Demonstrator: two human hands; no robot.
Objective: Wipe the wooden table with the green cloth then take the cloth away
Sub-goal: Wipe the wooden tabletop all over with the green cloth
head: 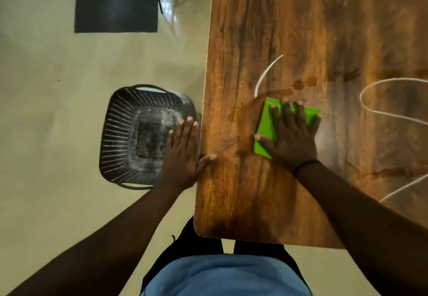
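Observation:
A folded bright green cloth (266, 126) lies flat on the wooden table (289, 29), near its left-middle part. My right hand (291, 138) presses down on the cloth with fingers spread, covering most of it. Wet smears and drops (301, 84) show on the wood just beyond the cloth. My left hand (183, 154) rests flat against the table's left edge, thumb on the tabletop, fingers straight and holding nothing.
A dark perforated plastic basket (129, 133) stands on the floor left of the table, partly under my left hand. A grey mat (115, 6) lies on the floor farther back. White chalk-like curved lines (370, 101) mark the tabletop at the right.

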